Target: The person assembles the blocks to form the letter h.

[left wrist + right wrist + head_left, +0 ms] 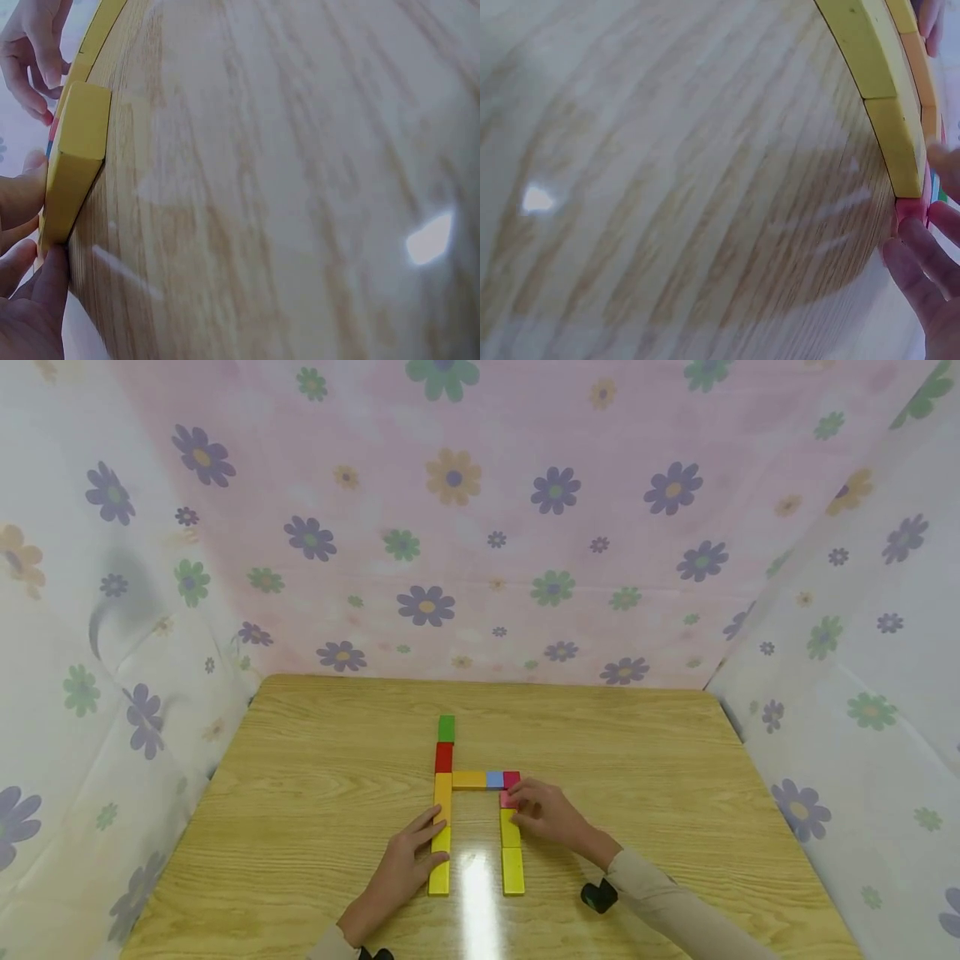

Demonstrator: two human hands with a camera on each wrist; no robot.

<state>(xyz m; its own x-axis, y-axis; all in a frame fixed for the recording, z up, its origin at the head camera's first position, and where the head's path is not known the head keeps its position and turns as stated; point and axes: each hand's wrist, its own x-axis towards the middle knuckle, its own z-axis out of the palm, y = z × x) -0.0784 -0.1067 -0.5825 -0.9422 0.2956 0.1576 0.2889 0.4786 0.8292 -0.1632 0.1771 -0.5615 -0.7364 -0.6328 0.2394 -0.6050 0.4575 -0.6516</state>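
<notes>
Flat coloured blocks lie on the table in a lowercase "h" shape. The left column runs from a green block (447, 728) and a red block (444, 757) to an orange block (443, 789) and a yellow block (439, 881). My left hand (397, 872) rests against this column, fingertips touching its orange and yellow part. An orange block (468, 781), a light blue block (495, 780) and a dark pink block (512, 779) form the crossbar. My right hand (555, 817) pinches a pink block (910, 208) below it. Two yellow blocks (512, 870) continue down.
The wooden table (315, 760) has floral cloth (480, 552) behind it and on both sides. Dark wrist devices (598, 896) show near the sleeves. Bright glare (478, 910) lies on the tabletop between the columns.
</notes>
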